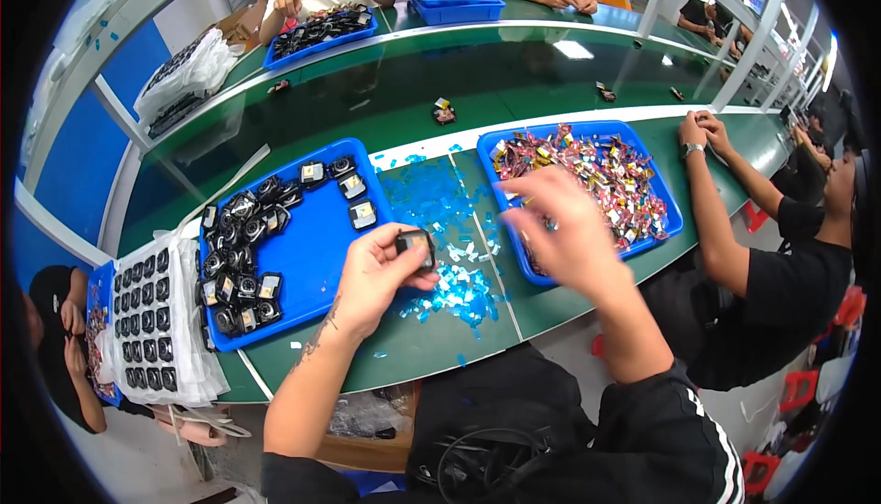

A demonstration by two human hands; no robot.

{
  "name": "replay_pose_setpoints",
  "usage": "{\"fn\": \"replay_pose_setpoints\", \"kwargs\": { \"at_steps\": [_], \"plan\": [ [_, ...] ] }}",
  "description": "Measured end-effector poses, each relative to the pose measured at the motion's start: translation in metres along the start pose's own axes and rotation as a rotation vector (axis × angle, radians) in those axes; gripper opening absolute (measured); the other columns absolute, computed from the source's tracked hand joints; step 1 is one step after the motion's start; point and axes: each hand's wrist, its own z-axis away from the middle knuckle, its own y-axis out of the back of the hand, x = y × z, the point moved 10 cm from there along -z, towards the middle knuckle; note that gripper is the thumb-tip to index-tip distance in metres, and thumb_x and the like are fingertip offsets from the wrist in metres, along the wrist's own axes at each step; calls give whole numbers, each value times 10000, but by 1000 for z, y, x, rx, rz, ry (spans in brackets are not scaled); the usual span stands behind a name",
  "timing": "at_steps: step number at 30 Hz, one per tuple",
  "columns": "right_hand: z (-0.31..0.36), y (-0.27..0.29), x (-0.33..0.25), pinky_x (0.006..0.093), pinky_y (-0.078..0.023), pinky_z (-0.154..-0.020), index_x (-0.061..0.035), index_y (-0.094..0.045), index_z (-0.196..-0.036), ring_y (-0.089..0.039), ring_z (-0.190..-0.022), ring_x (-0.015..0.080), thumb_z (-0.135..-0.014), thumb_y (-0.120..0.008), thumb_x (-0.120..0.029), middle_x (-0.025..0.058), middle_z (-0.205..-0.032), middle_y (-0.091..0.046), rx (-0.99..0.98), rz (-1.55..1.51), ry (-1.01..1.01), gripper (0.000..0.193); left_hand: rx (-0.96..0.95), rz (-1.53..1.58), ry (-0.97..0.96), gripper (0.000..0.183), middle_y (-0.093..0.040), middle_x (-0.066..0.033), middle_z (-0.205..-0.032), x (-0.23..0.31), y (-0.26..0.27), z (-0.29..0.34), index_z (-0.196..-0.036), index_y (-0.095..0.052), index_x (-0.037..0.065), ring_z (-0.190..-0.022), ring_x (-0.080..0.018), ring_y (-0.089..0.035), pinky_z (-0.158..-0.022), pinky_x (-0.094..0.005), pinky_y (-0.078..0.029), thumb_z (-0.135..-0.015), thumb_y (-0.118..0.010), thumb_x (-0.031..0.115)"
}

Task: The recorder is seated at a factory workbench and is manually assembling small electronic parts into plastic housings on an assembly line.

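Observation:
My left hand (374,274) is closed round a small black plastic housing (416,249) with a pale inset, held above the green table. My right hand (567,229) is raised over the right blue tray (674,219), slightly blurred, with thumb and forefinger apart and nothing visible between them. That tray is heaped with small red, yellow and silver parts (633,183). To the left of my left hand, another blue tray (307,270) holds several black housings (240,238) along its left and far sides. Blue film scraps (462,295) lie between the two trays.
Beyond the trays runs a dark green conveyor (367,118) with a few loose parts. Rows of black housings (142,320) sit in white packing at the far left. A co-worker's arms (711,183) are close on the right; others sit across, behind blue trays (456,10).

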Motion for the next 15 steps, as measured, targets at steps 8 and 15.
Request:
{"fn": "replay_pose_setpoints", "kwargs": {
  "at_steps": [8, 15],
  "plan": [
    [32, 54, 72, 347, -480, -783, -21, -667, -883, -610, -873, 252, -797, -704, -65, 101, -906, -629, 24, 114, -186, 104, -30, 110, 54, 348, -639, -156, -1044, 4, -11, -1, -1286, -492, 3, -753, -167, -670, -657, -265, -583, -956, -542, 103],
    [29, 48, 86, 211, -456, -663, 3, -636, -910, -566, -742, 40, -913, -625, -96, 3, -808, -636, 223, -235, -423, 99, 29, -468, -338, 290, -537, -72, -1111, 31, -14, 9, -1114, -695, 120, -869, -135, -597, -674, -242, -530, -827, -696, 85]
  ]
}}
